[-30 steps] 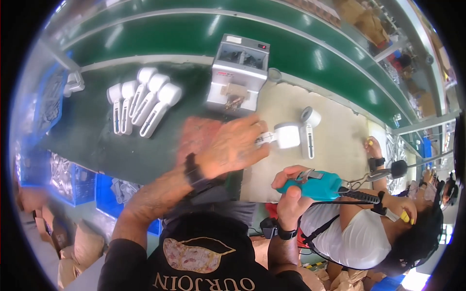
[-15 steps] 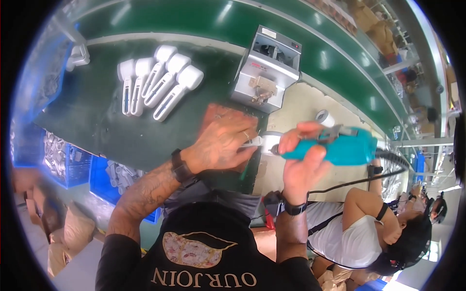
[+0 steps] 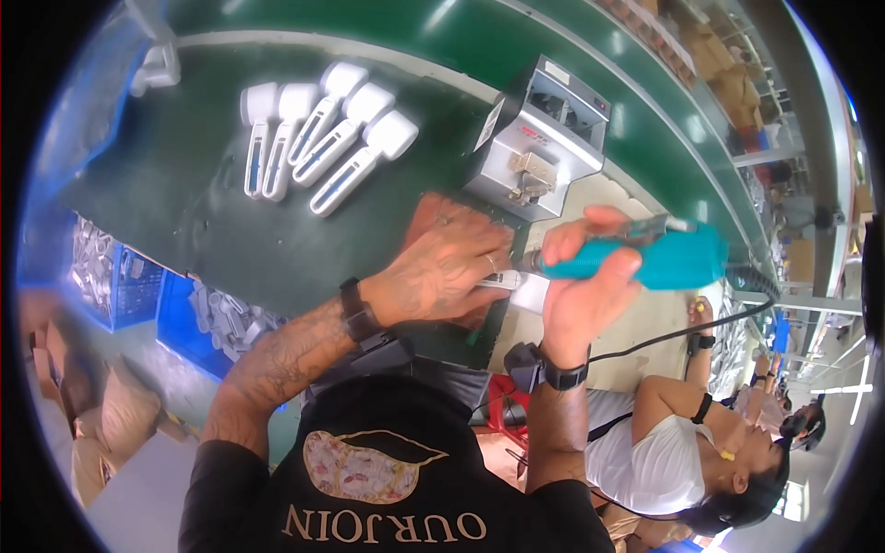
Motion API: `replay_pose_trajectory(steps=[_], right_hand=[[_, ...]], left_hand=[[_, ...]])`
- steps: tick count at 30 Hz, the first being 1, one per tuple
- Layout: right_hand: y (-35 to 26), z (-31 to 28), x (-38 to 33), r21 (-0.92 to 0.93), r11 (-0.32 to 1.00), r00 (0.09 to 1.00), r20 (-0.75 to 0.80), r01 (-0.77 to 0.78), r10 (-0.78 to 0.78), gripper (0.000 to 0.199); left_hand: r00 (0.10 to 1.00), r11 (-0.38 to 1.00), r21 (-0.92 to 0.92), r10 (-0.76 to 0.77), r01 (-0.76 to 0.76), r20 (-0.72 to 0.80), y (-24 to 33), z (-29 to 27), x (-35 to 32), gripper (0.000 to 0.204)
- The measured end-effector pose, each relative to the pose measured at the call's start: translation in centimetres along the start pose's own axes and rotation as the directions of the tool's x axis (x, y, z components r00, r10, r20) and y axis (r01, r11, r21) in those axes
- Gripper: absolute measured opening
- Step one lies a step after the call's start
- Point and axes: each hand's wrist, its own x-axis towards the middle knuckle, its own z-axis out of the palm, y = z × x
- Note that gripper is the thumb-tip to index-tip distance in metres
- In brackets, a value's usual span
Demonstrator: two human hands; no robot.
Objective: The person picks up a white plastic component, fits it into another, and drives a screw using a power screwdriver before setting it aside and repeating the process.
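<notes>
My right hand [image 3: 590, 300] is wrapped round a teal electric screwdriver [image 3: 680, 258], which lies nearly level with its tip pointing left. Under my left hand [image 3: 441, 269] is a white handheld device [image 3: 502, 279], gripped by the handle, its body partly covered by the fingers. The screwdriver tip is at or just above the device; contact cannot be made out. A reddish-brown pad [image 3: 430, 210] lies under my left hand. Several similar white devices with round heads [image 3: 392, 135] lie side by side on the green table [image 3: 184, 175], beyond my left hand.
A grey box-shaped machine [image 3: 521, 152] stands beyond my hands. The screwdriver's black cable [image 3: 682, 330] loops on the right. Blue crates of grey parts [image 3: 226, 318] sit below the table's left edge. Close by on the right is a co-worker in a white top [image 3: 645, 442].
The whole view has shifted, so the table things appear farther right. Both hands keep their grips. The loose white round part on the right no longer shows near my right hand.
</notes>
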Motion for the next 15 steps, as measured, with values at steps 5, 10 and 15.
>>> replay_pose_trajectory(steps=[5,10,15], right_hand=[[0.2,0.7,-1.8,-0.079,0.997,1.0,0.024,-0.01,0.012,0.075],[0.4,0.5,-1.9,-0.056,0.998,0.999,0.036,-0.028,0.03,0.074],[0.7,0.3,-2.2,-0.054,0.998,0.997,0.057,-0.041,0.044,0.073]], left_hand=[[1.0,1.0,0.028,-0.009,0.01,-0.007,-0.4,0.5,-0.2,0.044],[0.999,0.999,0.039,-0.035,0.034,0.019,0.0,0.0,-0.2,0.045],[0.998,0.998,0.005,-0.06,0.06,0.01,0.0,0.3,-0.3,0.044]])
